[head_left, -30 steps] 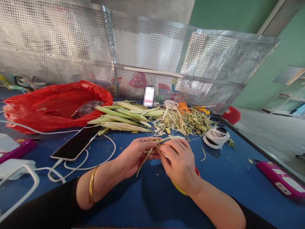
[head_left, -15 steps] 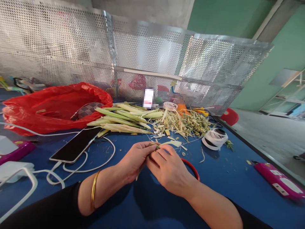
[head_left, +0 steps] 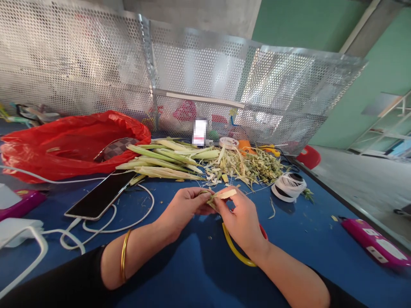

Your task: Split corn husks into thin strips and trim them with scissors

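Observation:
My left hand (head_left: pixel 189 206) is closed in a pinch on a thin greenish piece of plant (head_left: pixel 210 197). Fingertip to fingertip with it, my right hand (head_left: pixel 240 220) pinches a pale, flat leaf strip (head_left: pixel 226 194) that looks like husk. The strip meets the green piece between the hands; whether the two are joined I cannot tell. Under my right hand lies a curved yellow and red loop (head_left: pixel 236 251), partly hidden. Beyond the hands are a pile of long pale-green leaves (head_left: pixel 167 159) and a heap of dry plant scraps (head_left: pixel 247 167).
A red plastic bag (head_left: pixel 73 137) and a phone (head_left: pixel 102 194) with a white cable (head_left: pixel 144 217) lie to the left. On the right are a spool of white thread (head_left: pixel 289 187) and a magenta power strip (head_left: pixel 374 241). A perforated metal screen (head_left: pixel 199 64) stands behind.
My right hand has turned and drawn slightly right, opening a gap below the fingers. The pale strip now points up and right from its pinch, and the loop's yellow part has come into view.

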A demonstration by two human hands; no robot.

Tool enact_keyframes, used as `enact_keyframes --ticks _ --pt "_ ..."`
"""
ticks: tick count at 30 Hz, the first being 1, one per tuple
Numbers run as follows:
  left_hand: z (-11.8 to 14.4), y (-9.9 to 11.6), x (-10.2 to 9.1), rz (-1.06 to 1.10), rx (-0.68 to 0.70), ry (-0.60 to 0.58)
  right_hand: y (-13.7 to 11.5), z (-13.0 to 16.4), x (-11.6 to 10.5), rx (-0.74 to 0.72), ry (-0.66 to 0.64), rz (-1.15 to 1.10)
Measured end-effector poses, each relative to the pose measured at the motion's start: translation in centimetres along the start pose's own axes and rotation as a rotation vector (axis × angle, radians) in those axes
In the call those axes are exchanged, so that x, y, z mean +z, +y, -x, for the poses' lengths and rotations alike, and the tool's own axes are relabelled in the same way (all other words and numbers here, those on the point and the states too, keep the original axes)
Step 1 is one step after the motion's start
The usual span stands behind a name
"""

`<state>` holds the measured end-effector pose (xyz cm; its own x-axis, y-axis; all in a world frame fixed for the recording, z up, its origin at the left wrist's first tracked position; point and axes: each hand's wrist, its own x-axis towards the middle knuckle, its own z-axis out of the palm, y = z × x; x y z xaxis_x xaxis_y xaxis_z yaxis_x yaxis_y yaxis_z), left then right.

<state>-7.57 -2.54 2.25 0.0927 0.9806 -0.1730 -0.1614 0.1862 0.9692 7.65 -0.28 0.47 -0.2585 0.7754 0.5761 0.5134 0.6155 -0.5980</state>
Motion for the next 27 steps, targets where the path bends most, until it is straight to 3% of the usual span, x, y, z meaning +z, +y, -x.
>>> enact_keyframes --ticks 6,9,13,16,22,27 --pt "-0.19 0.15 -0.32 0.007 -0.018 -0.045 -0.3 -0.48 -0.41 0.407 -0.158 -0.422" --pt "-0.35 -0.02 -0.5 0.013 -0.051 -0.014 -0.2 -0.56 -0.32 0.448 -0.201 -0.591" --pt "-0.45 -0.25 -0.6 0.028 -0.08 0.027 -0.17 -0.53 -0.24 0.428 -0.203 -0.514" --pt "-0.49 -0.27 -0.53 -0.007 -0.048 0.049 -0.23 -0.42 -0.43 0.317 -0.173 -0.311" --pt "-0.56 0.22 -0.45 -0.088 0.053 0.193 0.38 -0.3 -0.69 -0.138 -0.052 0.138" --pt "-0.75 -0.16 -1.04 0.114 -0.099 0.121 0.22 -0.58 -0.84 -0.47 -0.006 0.325"
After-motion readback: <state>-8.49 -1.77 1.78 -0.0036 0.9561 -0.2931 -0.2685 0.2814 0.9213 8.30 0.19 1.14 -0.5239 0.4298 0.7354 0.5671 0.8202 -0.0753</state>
